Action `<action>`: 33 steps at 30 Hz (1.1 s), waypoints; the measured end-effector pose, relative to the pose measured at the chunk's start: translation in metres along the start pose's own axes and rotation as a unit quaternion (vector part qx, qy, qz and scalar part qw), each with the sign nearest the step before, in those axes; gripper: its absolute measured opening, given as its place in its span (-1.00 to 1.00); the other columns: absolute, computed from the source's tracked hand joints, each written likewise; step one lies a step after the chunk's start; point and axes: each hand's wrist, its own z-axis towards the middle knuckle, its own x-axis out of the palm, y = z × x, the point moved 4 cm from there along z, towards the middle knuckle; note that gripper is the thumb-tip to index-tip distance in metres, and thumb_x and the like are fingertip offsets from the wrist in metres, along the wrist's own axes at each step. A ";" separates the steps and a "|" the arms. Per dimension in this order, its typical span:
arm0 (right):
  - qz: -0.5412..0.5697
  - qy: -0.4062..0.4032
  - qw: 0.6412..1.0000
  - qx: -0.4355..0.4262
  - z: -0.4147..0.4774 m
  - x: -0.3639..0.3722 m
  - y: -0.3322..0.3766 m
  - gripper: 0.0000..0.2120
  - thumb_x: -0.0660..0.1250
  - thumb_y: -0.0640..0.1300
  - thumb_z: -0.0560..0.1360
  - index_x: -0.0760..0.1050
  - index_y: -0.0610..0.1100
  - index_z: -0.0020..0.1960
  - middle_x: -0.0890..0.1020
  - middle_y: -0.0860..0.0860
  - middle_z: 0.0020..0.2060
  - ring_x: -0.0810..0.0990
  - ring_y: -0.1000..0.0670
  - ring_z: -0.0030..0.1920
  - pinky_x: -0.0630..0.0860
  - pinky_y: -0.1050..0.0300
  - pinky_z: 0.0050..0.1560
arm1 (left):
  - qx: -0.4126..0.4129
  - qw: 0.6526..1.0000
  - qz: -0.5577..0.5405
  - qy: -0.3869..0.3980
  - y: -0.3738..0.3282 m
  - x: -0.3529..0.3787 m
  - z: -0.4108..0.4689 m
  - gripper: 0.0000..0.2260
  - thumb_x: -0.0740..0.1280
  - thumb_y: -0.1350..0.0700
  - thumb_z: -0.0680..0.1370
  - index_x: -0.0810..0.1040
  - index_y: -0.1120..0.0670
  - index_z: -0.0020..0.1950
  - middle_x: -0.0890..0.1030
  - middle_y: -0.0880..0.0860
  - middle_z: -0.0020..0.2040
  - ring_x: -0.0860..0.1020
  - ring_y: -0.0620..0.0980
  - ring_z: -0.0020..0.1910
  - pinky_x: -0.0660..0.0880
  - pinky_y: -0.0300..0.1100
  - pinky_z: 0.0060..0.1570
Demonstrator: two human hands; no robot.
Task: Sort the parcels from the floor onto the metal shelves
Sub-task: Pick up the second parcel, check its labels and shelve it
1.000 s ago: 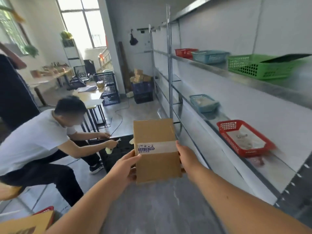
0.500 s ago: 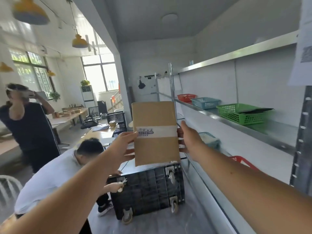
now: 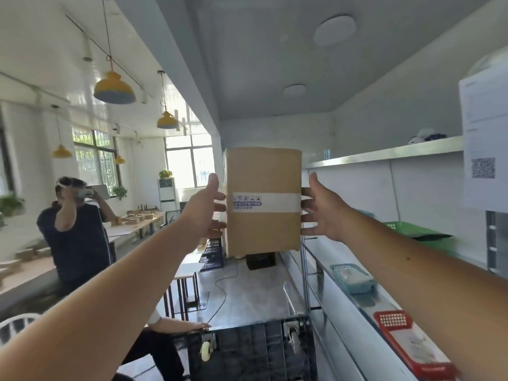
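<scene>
A brown cardboard parcel with a white tape band across its middle is held up at head height, in front of the top metal shelf. My left hand presses its left side and my right hand presses its right side, fingers spread along the edges. The metal shelves run along the right wall, with the upright post just below the parcel.
On the shelves sit a green basket, a blue basket and a red basket. An upturned black wheeled cart lies below. One person crouches at the cart and another stands at left. A paper sheet hangs at right.
Both hands have raised the parcel from waist level to head height, and my view has tilted up from the floor toward the ceiling and top shelf.
</scene>
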 end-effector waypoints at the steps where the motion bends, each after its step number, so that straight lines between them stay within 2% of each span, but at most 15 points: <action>1: 0.003 0.001 1.000 -0.009 -0.002 0.000 0.006 -0.36 0.04 0.43 0.62 0.62 -0.02 0.24 0.69 -0.13 0.22 0.69 -0.24 0.23 0.61 -0.27 0.24 | 0.005 1.000 0.000 -0.013 -0.006 0.001 0.000 -0.36 0.04 -0.46 0.64 0.57 0.05 0.17 0.68 0.17 0.23 0.68 0.29 0.13 0.59 0.19 0.26; 3: 0.007 0.007 1.000 -0.024 -0.003 -0.001 0.017 -0.39 0.07 0.41 0.63 0.62 -0.03 0.23 0.70 -0.13 0.21 0.71 -0.22 0.18 0.65 -0.22 0.15 | 0.013 1.000 -0.006 -0.026 -0.014 0.000 0.003 -0.32 0.00 -0.48 0.63 0.56 0.04 0.26 0.68 0.12 0.14 0.62 0.21 0.21 0.44 0.29 0.47; 5: 0.017 0.016 0.999 -0.029 -0.005 -0.004 0.025 -0.43 0.12 0.39 0.63 0.63 -0.03 0.20 0.71 -0.13 0.16 0.72 -0.21 0.12 0.66 -0.20 0.12 | 0.020 0.999 -0.011 -0.028 -0.018 -0.002 0.005 -0.30 -0.04 -0.49 0.62 0.55 0.02 0.31 0.67 0.10 0.12 0.56 0.16 0.29 0.31 0.33 0.56; 7: 0.026 0.020 0.999 -0.031 -0.006 -0.007 0.031 -0.45 0.17 0.38 0.62 0.63 -0.05 0.15 0.72 -0.13 0.09 0.72 -0.22 0.07 0.63 -0.27 0.22 | 0.020 0.999 -0.012 -0.024 -0.019 -0.004 0.005 -0.21 -0.06 -0.52 0.60 0.54 0.04 0.43 0.68 0.14 0.23 0.54 0.25 0.44 0.29 0.36 0.56; 9: 0.037 0.017 0.999 -0.036 -0.008 -0.008 0.036 -0.47 0.21 0.37 0.61 0.63 -0.07 0.11 0.72 -0.14 0.06 0.71 -0.24 0.08 0.59 -0.33 0.28 | 0.031 0.999 -0.015 -0.023 -0.021 -0.001 0.002 -0.20 -0.10 -0.52 0.59 0.54 -0.01 0.47 0.67 0.19 0.29 0.53 0.31 0.45 0.30 0.36 0.55; 12: 0.040 0.007 0.998 -0.043 -0.010 -0.008 0.041 -0.47 0.22 0.37 0.61 0.62 -0.09 0.06 0.73 -0.12 0.01 0.70 -0.20 0.05 0.58 -0.26 0.29 | 0.058 0.998 -0.023 -0.033 -0.028 0.007 0.001 -0.27 -0.19 -0.48 0.62 0.50 -0.15 0.50 0.70 0.13 0.15 0.55 0.28 0.42 0.31 0.34 0.55; 14: 0.037 0.005 0.998 -0.042 -0.013 -0.007 0.043 -0.48 0.21 0.36 0.61 0.62 -0.09 0.03 0.73 -0.09 -0.02 0.69 -0.17 0.01 0.57 -0.18 0.21 | 0.063 0.997 -0.027 -0.039 -0.030 0.010 -0.003 -0.33 -0.21 -0.46 0.63 0.49 -0.18 0.42 0.68 0.08 0.07 0.57 0.25 0.39 0.31 0.32 0.55; 18: 0.037 0.001 0.999 -0.027 -0.021 -0.003 0.047 -0.59 0.29 0.30 0.60 0.60 -0.05 -0.03 0.69 -0.06 -0.11 0.67 -0.14 -0.06 0.56 -0.08 0.03 | 0.061 0.997 -0.020 -0.038 -0.036 0.010 -0.005 -0.36 -0.18 -0.45 0.64 0.56 -0.13 0.20 0.68 0.12 0.05 0.62 0.22 0.29 0.37 0.30 0.52; 21: 0.041 0.009 0.999 -0.020 -0.026 0.001 0.048 -0.65 0.35 0.26 0.57 0.58 -0.02 -0.11 0.65 -0.07 -0.15 0.66 -0.15 -0.07 0.57 -0.09 0.02 | 0.065 0.997 -0.025 -0.027 -0.038 0.011 -0.005 -0.44 -0.10 -0.42 0.67 0.57 -0.12 0.08 0.67 0.15 0.08 0.62 0.19 0.17 0.42 0.30 0.48; 23: 0.040 0.011 0.999 -0.022 -0.028 0.002 0.049 -0.67 0.35 0.26 0.57 0.59 -0.01 -0.09 0.64 -0.07 -0.14 0.65 -0.15 -0.05 0.58 -0.09 0.01 | 0.061 0.997 -0.042 -0.025 -0.037 0.013 -0.006 -0.47 -0.05 -0.38 0.70 0.56 -0.08 0.05 0.68 0.15 0.09 0.63 0.16 0.13 0.47 0.26 0.45; 26: 0.040 0.017 0.999 -0.026 -0.027 0.002 0.050 -0.68 0.35 0.26 0.56 0.62 0.01 -0.05 0.65 -0.06 -0.10 0.65 -0.15 0.00 0.59 -0.12 0.05 | 0.045 0.995 -0.080 -0.034 -0.035 0.013 -0.006 -0.52 0.02 -0.33 0.72 0.58 -0.05 0.02 0.69 0.11 -0.04 0.66 0.10 -0.03 0.58 0.16 0.32; 28: 0.035 0.024 0.999 -0.034 -0.028 0.004 0.052 -0.68 0.35 0.25 0.56 0.63 0.01 -0.02 0.67 -0.06 -0.10 0.65 -0.15 -0.01 0.60 -0.13 0.07 | 0.037 0.993 -0.104 -0.045 -0.032 0.013 -0.005 -0.56 0.06 -0.29 0.73 0.60 -0.05 0.06 0.71 0.07 -0.07 0.69 0.07 -0.10 0.66 0.06 0.10; 30: 0.036 0.027 0.998 -0.049 -0.029 0.006 0.053 -0.67 0.34 0.25 0.57 0.64 0.00 0.04 0.69 -0.07 -0.12 0.67 -0.14 -0.06 0.62 -0.09 -0.01 | 0.037 0.991 -0.123 -0.044 -0.029 0.013 -0.003 -0.58 0.08 -0.27 0.74 0.63 -0.05 0.13 0.75 0.03 -0.08 0.71 0.04 -0.14 0.65 -0.07 -0.15; 31: 0.041 0.027 0.997 -0.055 -0.029 0.006 0.052 -0.64 0.35 0.26 0.57 0.65 0.00 0.12 0.70 -0.07 -0.11 0.67 -0.13 -0.08 0.63 -0.07 -0.05 | 0.038 0.990 -0.133 -0.038 -0.028 0.014 -0.003 -0.57 0.08 -0.26 0.75 0.64 -0.05 0.13 0.78 0.01 -0.10 0.72 0.05 -0.11 0.65 -0.07 -0.14; 33: 0.053 0.023 0.996 -0.063 -0.027 0.006 0.052 -0.53 0.36 0.29 0.56 0.61 0.00 0.30 0.70 -0.09 -0.08 0.69 -0.14 -0.09 0.65 -0.03 -0.11 | 0.037 0.987 -0.154 -0.030 -0.026 0.016 -0.002 -0.57 0.11 -0.27 0.74 0.68 -0.06 0.08 0.81 -0.03 -0.12 0.73 0.05 -0.05 0.65 0.05 0.10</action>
